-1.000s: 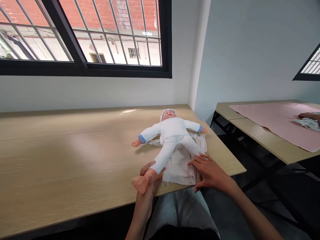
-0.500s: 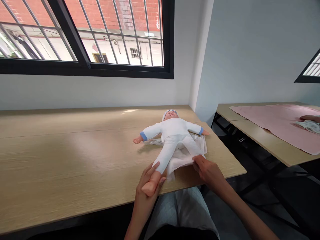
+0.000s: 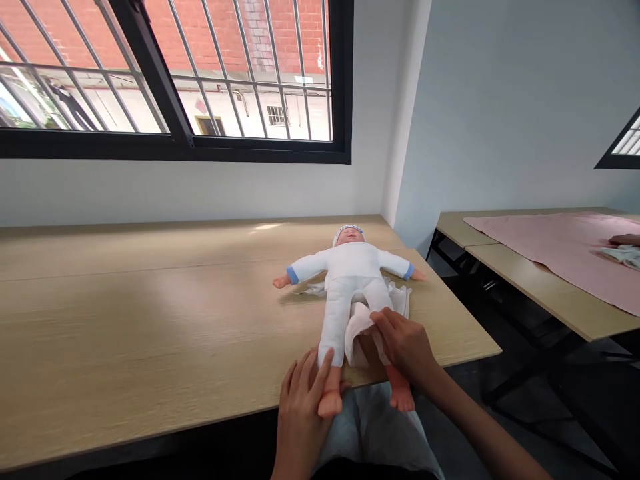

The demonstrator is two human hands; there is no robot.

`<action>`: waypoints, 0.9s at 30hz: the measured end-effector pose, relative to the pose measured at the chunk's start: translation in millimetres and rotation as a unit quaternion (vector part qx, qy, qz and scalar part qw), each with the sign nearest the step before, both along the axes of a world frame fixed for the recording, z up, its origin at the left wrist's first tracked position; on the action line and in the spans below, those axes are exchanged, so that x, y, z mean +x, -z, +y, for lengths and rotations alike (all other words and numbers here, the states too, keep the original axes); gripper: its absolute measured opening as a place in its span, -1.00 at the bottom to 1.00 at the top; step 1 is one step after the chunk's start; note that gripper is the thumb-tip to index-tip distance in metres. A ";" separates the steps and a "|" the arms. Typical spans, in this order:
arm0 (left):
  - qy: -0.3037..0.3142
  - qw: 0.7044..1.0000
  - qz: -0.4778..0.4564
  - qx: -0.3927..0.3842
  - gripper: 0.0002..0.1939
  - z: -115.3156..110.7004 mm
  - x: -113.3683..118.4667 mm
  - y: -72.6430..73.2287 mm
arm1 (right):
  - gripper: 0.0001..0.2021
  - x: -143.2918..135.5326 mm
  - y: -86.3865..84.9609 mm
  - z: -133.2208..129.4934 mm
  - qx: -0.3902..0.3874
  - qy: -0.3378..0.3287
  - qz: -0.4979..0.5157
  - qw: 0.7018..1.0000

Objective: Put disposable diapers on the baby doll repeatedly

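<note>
A baby doll [image 3: 354,263] in a white suit with blue cuffs and a patterned cap lies on its back, arms spread, feet over the table's front edge. My left hand [image 3: 307,393] is wrapped round the doll's lower leg on the left, its thumb over the white trouser leg. Beneath the doll's hips and between its legs is what looks like a white diaper [image 3: 359,323]. My right hand [image 3: 405,340] pinches the diaper's near edge, lifted off the table between the legs. The fingertips partly hide the fold, and the hand covers part of the other leg.
The doll lies near the right end of a wooden table [image 3: 150,333] below a barred window [image 3: 250,150]. Across a gap on the right, another table bears a pink cloth [image 3: 555,247]; another person's hand [image 3: 625,239] rests by a pale cloth [image 3: 623,255] there.
My right hand has drawn the diaper's edge up and left between the doll's legs. The leg in my left hand has shifted right and straightened. The other foot now shows.
</note>
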State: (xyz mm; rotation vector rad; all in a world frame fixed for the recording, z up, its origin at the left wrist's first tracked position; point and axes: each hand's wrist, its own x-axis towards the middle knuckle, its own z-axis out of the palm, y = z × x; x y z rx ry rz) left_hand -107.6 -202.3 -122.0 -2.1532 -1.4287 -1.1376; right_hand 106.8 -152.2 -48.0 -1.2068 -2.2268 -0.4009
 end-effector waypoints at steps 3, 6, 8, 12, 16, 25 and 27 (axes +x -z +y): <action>0.016 1.000 0.016 -0.018 -0.27 -7.1 -0.8 3.2 | -0.81 -3.9 1.2 -5.8 0.003 -0.053 -0.037 0.998; 0.044 0.997 0.007 -0.061 0.01 -15.6 -0.4 -6.8 | -0.81 -5.2 4.6 -13.1 0.009 -0.076 -0.037 0.996; 0.053 0.994 -0.027 -0.091 -0.04 -16.4 2.8 -21.2 | -0.80 -5.4 7.7 -16.2 0.029 -0.074 -0.021 0.997; 0.029 0.996 -0.042 -0.074 -0.62 1.5 17.9 -51.9 | -0.80 -7.3 13.3 -15.8 0.071 -0.048 0.021 0.996; 0.000 0.992 -0.027 -0.127 -0.77 24.2 35.5 -65.5 | -0.88 -10.7 17.4 -10.6 0.075 -0.008 0.055 0.996; 0.046 0.997 -0.051 -0.046 -0.72 46.2 41.7 -83.7 | -0.81 -7.7 13.4 7.6 0.089 0.059 0.170 0.980; 0.064 0.993 -0.080 -0.061 -0.73 57.1 44.2 -95.2 | -0.78 -6.3 6.4 17.0 0.084 0.071 0.209 0.972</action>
